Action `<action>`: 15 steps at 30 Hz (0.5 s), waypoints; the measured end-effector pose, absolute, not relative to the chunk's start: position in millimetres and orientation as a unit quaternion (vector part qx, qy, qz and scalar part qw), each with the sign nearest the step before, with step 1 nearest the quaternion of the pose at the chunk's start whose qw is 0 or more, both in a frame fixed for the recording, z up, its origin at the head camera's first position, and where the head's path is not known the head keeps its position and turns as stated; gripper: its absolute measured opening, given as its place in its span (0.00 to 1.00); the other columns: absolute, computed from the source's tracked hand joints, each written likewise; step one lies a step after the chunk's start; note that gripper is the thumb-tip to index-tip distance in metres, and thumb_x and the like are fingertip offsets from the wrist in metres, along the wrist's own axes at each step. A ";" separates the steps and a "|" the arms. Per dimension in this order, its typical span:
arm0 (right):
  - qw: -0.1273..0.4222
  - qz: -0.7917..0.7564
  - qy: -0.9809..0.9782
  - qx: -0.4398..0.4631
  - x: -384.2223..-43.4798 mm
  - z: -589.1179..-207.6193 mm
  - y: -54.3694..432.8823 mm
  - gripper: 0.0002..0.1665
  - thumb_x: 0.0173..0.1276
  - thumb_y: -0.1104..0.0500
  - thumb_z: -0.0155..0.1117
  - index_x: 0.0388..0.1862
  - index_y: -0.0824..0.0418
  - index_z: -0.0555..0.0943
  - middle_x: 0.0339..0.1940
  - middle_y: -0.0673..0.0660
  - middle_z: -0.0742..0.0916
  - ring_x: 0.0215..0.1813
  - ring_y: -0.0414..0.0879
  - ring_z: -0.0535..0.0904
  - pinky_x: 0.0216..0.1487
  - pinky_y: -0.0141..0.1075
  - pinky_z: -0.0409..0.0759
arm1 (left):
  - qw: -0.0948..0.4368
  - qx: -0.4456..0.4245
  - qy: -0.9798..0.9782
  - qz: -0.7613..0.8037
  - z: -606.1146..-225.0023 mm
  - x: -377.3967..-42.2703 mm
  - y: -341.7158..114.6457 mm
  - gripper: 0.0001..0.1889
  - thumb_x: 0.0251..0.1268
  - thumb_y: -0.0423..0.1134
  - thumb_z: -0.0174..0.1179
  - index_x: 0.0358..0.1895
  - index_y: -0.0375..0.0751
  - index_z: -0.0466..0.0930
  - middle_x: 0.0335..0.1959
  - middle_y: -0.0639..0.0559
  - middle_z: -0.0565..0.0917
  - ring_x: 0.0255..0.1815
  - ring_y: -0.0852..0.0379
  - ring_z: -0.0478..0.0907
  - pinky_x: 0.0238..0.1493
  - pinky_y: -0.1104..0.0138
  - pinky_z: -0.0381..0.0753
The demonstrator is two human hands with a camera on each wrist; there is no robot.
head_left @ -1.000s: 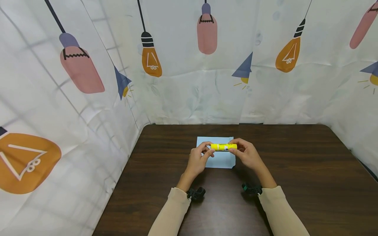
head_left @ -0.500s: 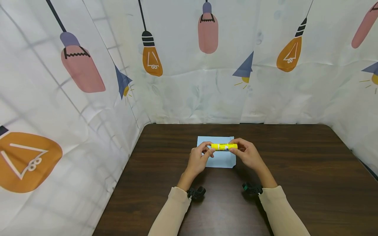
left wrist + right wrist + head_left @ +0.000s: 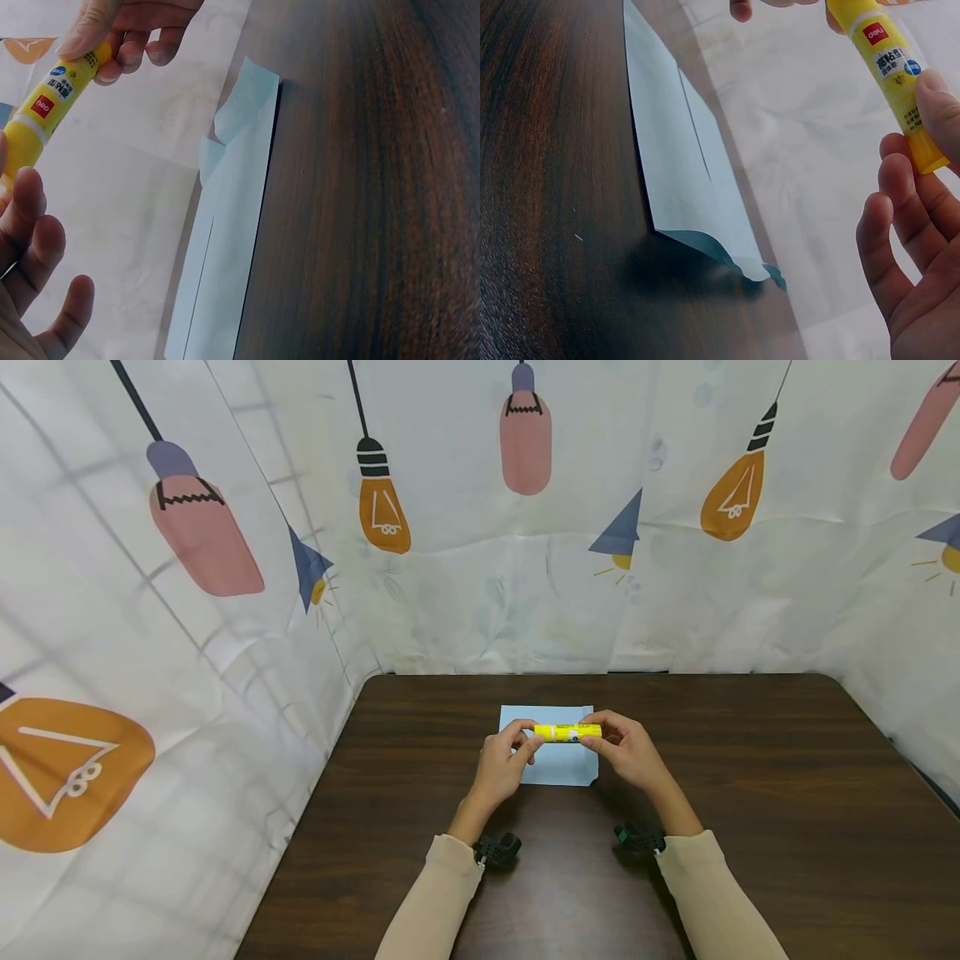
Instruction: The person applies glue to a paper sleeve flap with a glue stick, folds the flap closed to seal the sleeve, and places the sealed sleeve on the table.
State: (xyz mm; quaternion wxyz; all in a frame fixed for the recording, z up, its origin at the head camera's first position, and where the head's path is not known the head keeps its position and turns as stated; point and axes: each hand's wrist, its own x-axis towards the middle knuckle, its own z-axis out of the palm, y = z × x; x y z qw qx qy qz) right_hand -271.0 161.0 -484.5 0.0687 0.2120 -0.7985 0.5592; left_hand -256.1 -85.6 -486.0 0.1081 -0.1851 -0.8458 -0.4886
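A yellow glue stick is held level between both hands, above a light blue paper on the table. My left hand pinches its left, capped end between thumb and fingers. At the other end my right hand grips the body with thumb and fingertips. The left wrist view shows the red label on the glue stick, with the blue paper lower down. In the right wrist view the glue stick has its cap on, and the end flap of the paper curls up.
The dark brown wooden table extends on all sides of the paper. Behind and to the left hangs a white curtain printed with lamps and bulbs. Black camera straps sit on both wrists, below beige sleeves.
The hands and glue stick stay nearly in place. The fingers of the left hand beneath the glue stick have drawn in slightly.
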 end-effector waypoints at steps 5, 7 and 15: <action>0.076 0.564 -0.793 0.217 -271.8 -485.7 160.3 0.11 0.69 0.63 0.71 0.50 0.61 0.85 0.40 0.58 0.87 0.36 0.42 0.80 0.38 0.32 0.81 | 0.104 -0.183 -0.845 -0.492 -485.7 -256.4 -86.4 0.19 0.77 0.55 0.55 0.56 0.47 0.82 0.19 0.60 0.79 0.22 0.61 0.70 0.24 0.70 0.67; 0.077 0.564 -0.793 0.217 -271.6 -485.6 160.0 0.11 0.69 0.63 0.71 0.50 0.61 0.85 0.40 0.56 0.87 0.36 0.43 0.80 0.38 0.33 0.81 | 0.104 -0.183 -0.843 -0.494 -485.3 -256.5 -86.7 0.18 0.78 0.55 0.55 0.55 0.46 0.82 0.19 0.59 0.79 0.21 0.61 0.70 0.23 0.70 0.66; 0.077 0.564 -0.793 0.216 -270.8 -485.4 159.0 0.12 0.69 0.64 0.71 0.50 0.62 0.84 0.40 0.57 0.87 0.36 0.43 0.79 0.38 0.32 0.80 | 0.106 -0.178 -0.846 -0.492 -485.4 -256.9 -87.4 0.18 0.77 0.53 0.56 0.54 0.44 0.83 0.18 0.58 0.79 0.23 0.63 0.72 0.24 0.71 0.67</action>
